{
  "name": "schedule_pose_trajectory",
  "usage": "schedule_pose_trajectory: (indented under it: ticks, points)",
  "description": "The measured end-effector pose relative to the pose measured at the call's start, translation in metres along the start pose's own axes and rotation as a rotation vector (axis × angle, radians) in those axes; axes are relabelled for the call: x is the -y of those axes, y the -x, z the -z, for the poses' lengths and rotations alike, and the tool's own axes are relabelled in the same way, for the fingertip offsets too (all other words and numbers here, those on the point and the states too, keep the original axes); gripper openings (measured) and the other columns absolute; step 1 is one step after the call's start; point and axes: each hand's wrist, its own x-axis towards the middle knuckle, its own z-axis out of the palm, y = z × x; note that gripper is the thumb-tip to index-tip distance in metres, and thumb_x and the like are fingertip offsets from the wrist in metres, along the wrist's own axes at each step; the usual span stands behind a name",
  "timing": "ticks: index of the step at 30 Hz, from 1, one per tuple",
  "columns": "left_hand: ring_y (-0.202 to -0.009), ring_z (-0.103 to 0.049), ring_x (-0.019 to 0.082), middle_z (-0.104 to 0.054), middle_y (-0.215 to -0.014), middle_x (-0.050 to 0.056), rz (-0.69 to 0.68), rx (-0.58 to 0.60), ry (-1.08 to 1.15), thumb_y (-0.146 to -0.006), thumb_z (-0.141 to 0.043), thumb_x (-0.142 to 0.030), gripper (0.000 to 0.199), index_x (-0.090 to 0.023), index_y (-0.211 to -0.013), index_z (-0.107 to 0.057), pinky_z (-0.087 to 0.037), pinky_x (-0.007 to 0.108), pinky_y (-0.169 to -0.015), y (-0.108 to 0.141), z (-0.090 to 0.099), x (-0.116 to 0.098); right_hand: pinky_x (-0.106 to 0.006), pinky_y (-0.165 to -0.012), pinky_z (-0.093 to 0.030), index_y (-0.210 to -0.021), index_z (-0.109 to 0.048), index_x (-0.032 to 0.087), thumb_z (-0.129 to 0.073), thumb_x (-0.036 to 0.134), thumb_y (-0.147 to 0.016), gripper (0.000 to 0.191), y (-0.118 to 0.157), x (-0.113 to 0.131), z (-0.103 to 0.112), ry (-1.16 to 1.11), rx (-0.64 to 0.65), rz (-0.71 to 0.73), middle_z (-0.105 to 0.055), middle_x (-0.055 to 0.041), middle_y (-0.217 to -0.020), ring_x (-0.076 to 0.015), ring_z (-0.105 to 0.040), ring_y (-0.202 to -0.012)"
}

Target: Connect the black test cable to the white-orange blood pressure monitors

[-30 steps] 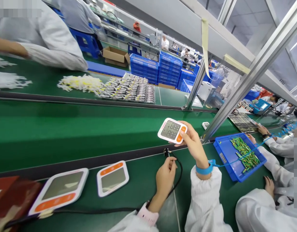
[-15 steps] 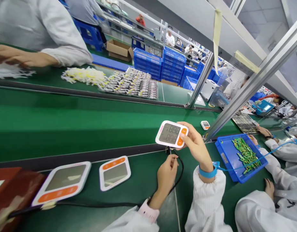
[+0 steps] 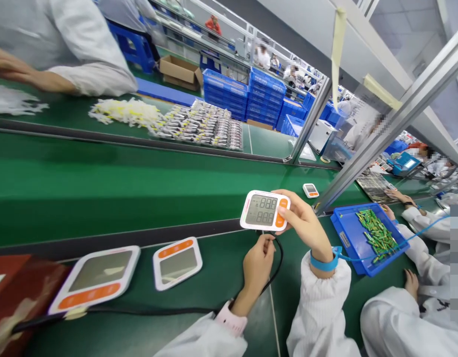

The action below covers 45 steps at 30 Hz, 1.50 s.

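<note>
My right hand (image 3: 302, 223) holds a white and orange monitor (image 3: 265, 210) by its right end above the bench, its lit screen showing digits. Just below it, my left hand (image 3: 257, 262) pinches the plug end of a black cable (image 3: 139, 311), which runs back to the left along the bench. The plug sits at the monitor's lower edge; whether it is inserted is hidden. On the green bench to the left lie two more monitors with dark screens, a small one (image 3: 177, 256) and a larger one (image 3: 95, 280).
A green conveyor belt (image 3: 139, 183) runs behind the bench, carrying another small monitor (image 3: 310, 190). To the right, a blue tray of green parts (image 3: 348, 233) sits by a co-worker's hands. Across the belt lie white and grey parts (image 3: 199, 130). A red box (image 3: 16, 292) is at left.
The monitor in my right hand has come down a little toward my left hand and the cable plug. The small monitor on the belt has drifted left.
</note>
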Motion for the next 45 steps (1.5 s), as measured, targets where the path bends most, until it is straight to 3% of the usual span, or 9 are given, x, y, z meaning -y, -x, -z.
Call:
schedule_pose_trajectory:
  ticks: [6,10,13,19,24,31,35,39,45]
  points:
    - [-0.064,-0.061,0.018,-0.069,-0.07,0.0,0.019,0.018,-0.049,-0.085,-0.044,-0.027,0.018,-0.022,-0.086,-0.061,-0.036,0.024,-0.058,-0.003,0.004,0.0,-0.02,-0.051,-0.054,-0.126,-0.054,0.022,-0.066,0.035,-0.081,0.049,0.053,-0.018,0.051,0.173,-0.102,-0.146,-0.066,-0.0037,-0.093,-0.0132,-0.064,-0.069]
    - [-0.067,-0.061,0.017,-0.071,-0.077,0.0,0.025,0.05,-0.048,-0.086,-0.042,-0.029,0.021,-0.023,-0.096,-0.06,-0.037,0.024,-0.061,-0.004,0.006,-0.001,-0.026,-0.055,-0.055,-0.12,-0.056,0.018,-0.058,0.033,-0.082,0.041,0.102,-0.048,0.114,0.495,-0.68,-0.275,-0.069,-0.006,-0.086,-0.0171,-0.067,-0.07]
    - [-0.067,-0.061,0.017,-0.071,-0.076,0.0,0.064,0.032,-0.052,-0.084,-0.045,-0.029,0.019,-0.024,-0.095,-0.06,-0.038,0.023,-0.062,-0.005,0.005,-0.002,-0.032,-0.072,-0.054,-0.101,-0.064,0.013,-0.055,0.027,-0.082,0.025,0.121,-0.066,0.158,0.79,-1.076,-0.36,-0.069,-0.0115,-0.095,-0.0214,-0.067,-0.084]
    - [-0.071,-0.063,0.017,-0.07,-0.077,-0.001,0.087,0.036,-0.056,-0.08,-0.047,-0.027,0.017,-0.025,-0.092,-0.06,-0.039,0.023,-0.064,-0.008,0.004,0.001,-0.034,-0.091,-0.044,-0.107,-0.069,0.017,-0.057,0.018,-0.082,0.028,0.121,-0.096,0.2,0.936,-1.314,-0.495,-0.069,-0.0127,-0.105,-0.0259,-0.062,-0.104]
    - [-0.067,-0.062,0.017,-0.07,-0.076,-0.001,0.067,0.045,-0.055,-0.079,-0.046,-0.026,0.019,-0.025,-0.092,-0.059,-0.039,0.024,-0.062,-0.008,0.005,0.003,-0.032,-0.097,-0.04,-0.102,-0.072,0.017,-0.049,0.005,-0.077,0.035,0.122,-0.119,0.204,0.945,-1.347,-0.515,-0.068,-0.0123,-0.109,-0.024,-0.059,-0.11]
    - [-0.066,-0.063,0.016,-0.07,-0.072,-0.002,0.055,0.021,-0.032,-0.08,-0.046,-0.029,0.019,-0.024,-0.091,-0.061,-0.039,0.024,-0.063,-0.003,0.005,0.001,-0.035,-0.101,-0.04,-0.1,-0.07,0.012,-0.049,0.006,-0.074,0.034,0.112,-0.113,0.193,0.882,-1.15,-0.333,-0.067,-0.0133,-0.11,-0.023,-0.058,-0.11]
    - [-0.066,-0.062,0.016,-0.07,-0.072,-0.002,0.066,0.025,-0.025,-0.082,-0.046,-0.029,0.018,-0.025,-0.092,-0.061,-0.038,0.023,-0.062,-0.003,0.003,0.002,-0.029,-0.09,-0.049,-0.108,-0.068,0.017,-0.05,0.023,-0.086,0.029,0.053,-0.115,0.153,0.783,-0.813,-0.171,-0.068,-0.0069,-0.109,-0.0178,-0.064,-0.1]
    - [-0.066,-0.062,0.016,-0.07,-0.073,-0.002,0.07,0.034,-0.037,-0.083,-0.046,-0.029,0.018,-0.024,-0.092,-0.061,-0.038,0.023,-0.062,-0.003,0.005,0.001,-0.025,-0.089,-0.049,-0.11,-0.068,0.022,-0.064,0.028,-0.082,0.03,-0.029,-0.136,0.114,0.719,-0.582,-0.177,-0.068,-0.0021,-0.11,-0.0152,-0.064,-0.099]
    - [-0.073,-0.064,0.018,-0.071,-0.079,-0.001,0.105,0.094,-0.09,-0.084,-0.045,-0.025,0.018,-0.025,-0.095,-0.059,-0.039,0.024,-0.063,-0.005,0.01,-0.002,-0.051,-0.107,-0.03,-0.131,-0.047,-0.001,-0.071,0.033,-0.078,0.067,-0.11,-0.163,0.081,0.766,-0.82,-0.357,-0.04,-0.0299,-0.137,-0.0372,-0.038,-0.13]
